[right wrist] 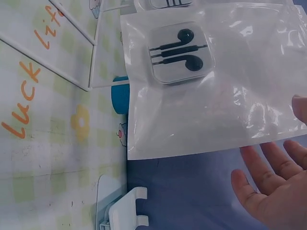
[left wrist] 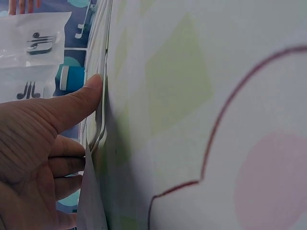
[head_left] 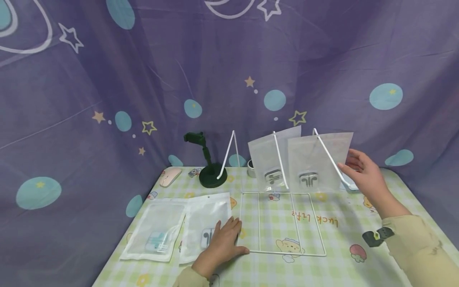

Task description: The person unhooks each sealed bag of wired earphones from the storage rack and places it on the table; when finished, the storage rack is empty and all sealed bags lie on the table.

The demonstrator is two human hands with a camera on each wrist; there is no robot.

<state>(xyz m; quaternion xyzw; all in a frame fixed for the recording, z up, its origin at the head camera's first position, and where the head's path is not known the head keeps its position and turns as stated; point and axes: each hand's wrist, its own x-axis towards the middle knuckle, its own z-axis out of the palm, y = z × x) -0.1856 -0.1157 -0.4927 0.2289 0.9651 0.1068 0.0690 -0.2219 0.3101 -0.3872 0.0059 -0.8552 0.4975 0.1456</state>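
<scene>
A white wire display rack stands on the table, with three slanted arms rising at its back. Two clear-fronted white pouches hang from it: the right pouch and the left pouch, each showing earphones in a case. My right hand is at the right pouch's outer edge, its fingers spread and loosely bent in the right wrist view. My left hand lies by the rack's front left corner, thumb touching the wire. It partly covers a flat pouch with earphones. Beside that lies another pouch holding a light-blue item.
Behind the pouches stand a black phone stand, a pale pink mouse and a small round container, partly hidden. A light-blue folding stand is near the right hand. A purple curtain hangs behind the checked tablecloth.
</scene>
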